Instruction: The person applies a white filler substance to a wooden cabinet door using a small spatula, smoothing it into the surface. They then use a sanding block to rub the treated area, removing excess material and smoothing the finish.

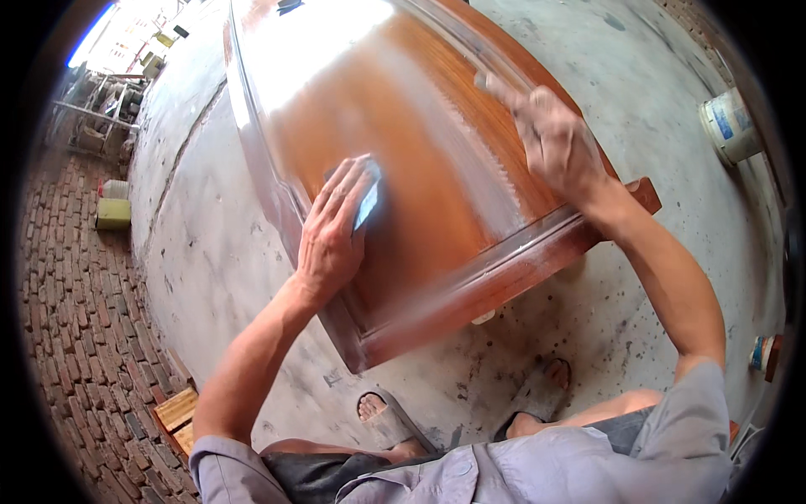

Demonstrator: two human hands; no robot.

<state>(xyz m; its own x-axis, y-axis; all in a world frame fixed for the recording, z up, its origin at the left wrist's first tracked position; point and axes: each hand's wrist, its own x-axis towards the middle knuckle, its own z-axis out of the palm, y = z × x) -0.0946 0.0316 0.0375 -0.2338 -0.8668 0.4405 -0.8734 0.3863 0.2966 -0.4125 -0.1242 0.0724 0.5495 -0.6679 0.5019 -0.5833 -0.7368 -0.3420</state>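
Observation:
A reddish-brown varnished wooden panel (420, 244) with a raised frame stretches away in front of me. Flat on its left part, my left hand (332, 231) is closed over a light-blue pad (368, 204), whose exact kind I cannot make out. Farther off, my right hand (558, 139) is closed at the right side of the panel, its fingers smeared by motion. A small grey tip (483, 81) shows at those fingers; what it belongs to is hidden. A whitish, dusty-looking strip (470, 151) runs lengthwise between the hands. Bright glare covers the panel's far left.
Grey, stained concrete (193, 202) surrounds the panel, with brick paving (75, 311) at the left. A white bucket (730, 126) stands at the right, above a smaller can (762, 353). A yellowish container (112, 213) and a wooden piece (176, 412) sit at the left. My sandalled feet are close by.

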